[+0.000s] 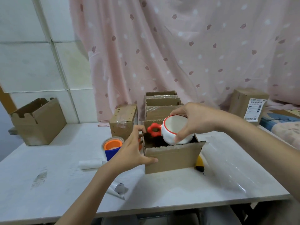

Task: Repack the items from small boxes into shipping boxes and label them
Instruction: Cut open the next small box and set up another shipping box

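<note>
A white mug (174,132) with a red rim and a red flower-shaped handle hangs tilted over an open cardboard box (172,158) in the middle of the table. My right hand (193,120) grips the mug by its rim and side from above. My left hand (133,150) holds the box's left front corner, thumb on the front wall and fingers on the left flap. The box's inside is dark; I cannot see what lies in it.
Several taped small boxes (162,103) stand behind, one (124,121) to the left. A tape dispenser (112,146) and a white roll (90,164) lie left of the box, clear film (227,168) and a yellow cutter (199,164) right. An open carton (39,122) sits far left, a labelled box (248,104) far right.
</note>
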Available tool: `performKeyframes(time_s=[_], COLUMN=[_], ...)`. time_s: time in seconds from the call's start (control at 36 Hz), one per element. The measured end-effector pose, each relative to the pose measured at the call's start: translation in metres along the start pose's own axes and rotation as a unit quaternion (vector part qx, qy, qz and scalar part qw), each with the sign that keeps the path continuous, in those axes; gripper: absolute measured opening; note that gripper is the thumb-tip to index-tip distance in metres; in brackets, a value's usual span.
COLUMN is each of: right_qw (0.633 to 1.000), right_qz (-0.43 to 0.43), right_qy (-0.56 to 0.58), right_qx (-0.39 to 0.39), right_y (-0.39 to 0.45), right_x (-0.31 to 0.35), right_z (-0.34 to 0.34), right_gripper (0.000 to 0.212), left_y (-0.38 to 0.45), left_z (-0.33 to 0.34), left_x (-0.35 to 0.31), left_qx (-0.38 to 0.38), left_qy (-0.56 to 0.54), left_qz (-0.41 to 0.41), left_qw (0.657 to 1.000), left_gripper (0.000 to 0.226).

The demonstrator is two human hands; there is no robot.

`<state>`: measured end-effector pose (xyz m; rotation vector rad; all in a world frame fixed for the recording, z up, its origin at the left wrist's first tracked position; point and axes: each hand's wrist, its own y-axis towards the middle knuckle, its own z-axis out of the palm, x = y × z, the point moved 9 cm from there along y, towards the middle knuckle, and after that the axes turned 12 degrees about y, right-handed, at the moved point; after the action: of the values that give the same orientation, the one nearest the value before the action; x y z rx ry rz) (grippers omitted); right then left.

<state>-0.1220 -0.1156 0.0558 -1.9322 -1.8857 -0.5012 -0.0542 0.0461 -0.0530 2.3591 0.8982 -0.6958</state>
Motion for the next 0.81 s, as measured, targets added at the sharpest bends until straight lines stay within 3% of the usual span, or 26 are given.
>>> performKeyframes(time_s=[0.06, 0.11, 0.19, 0.28, 0.44, 0.56, 0.81], right_qw=[0.998, 0.996, 0.997, 0.999, 0.997, 0.995, 0.992], right_qz=[-0.01, -0.021, -0.023, 0.008, 0.065, 0.1, 0.077], right_qy=[-0.067, -0.086, -0.076, -0.036, -0.028, -0.019, -0.095], right_qx=[-0.017, -0.005, 0.016, 0.013, 0.019, 0.025, 0.015], right_y=[-0.003, -0.006, -0.005, -0.003, 0.0, -0.002, 0.0], right_x=[0.009, 0.017, 0.019, 0.019, 0.011, 0.001, 0.005], right_z=[0.001, 0.005, 0.009, 0.008, 0.008, 0.005, 0.014], right_gripper=[0.099, 0.099, 0.066, 0.058, 0.074, 0.083, 0.095], left_y=[0.0, -0.001, 0.0, 0.002, 0.004, 0.004, 0.001], left_z=[-0.001, -0.002, 0.001, 0.002, 0.002, 0.003, 0.001], left_x=[-0.001, -0.004, -0.005, -0.002, -0.004, -0.002, -0.005], left_qx=[-0.008, -0.018, -0.018, -0.015, -0.021, -0.022, -0.016], left_qy=[0.01, 0.022, 0.04, 0.047, 0.05, 0.041, 0.034], left_qz=[-0.001, 0.008, 0.017, 0.004, 0.023, 0.027, 0.024], left_qw=[1.0, 1.0, 0.999, 0.999, 0.998, 0.999, 0.999], left_gripper=[0.086, 0.086, 0.086, 0.092, 0.09, 0.107, 0.102])
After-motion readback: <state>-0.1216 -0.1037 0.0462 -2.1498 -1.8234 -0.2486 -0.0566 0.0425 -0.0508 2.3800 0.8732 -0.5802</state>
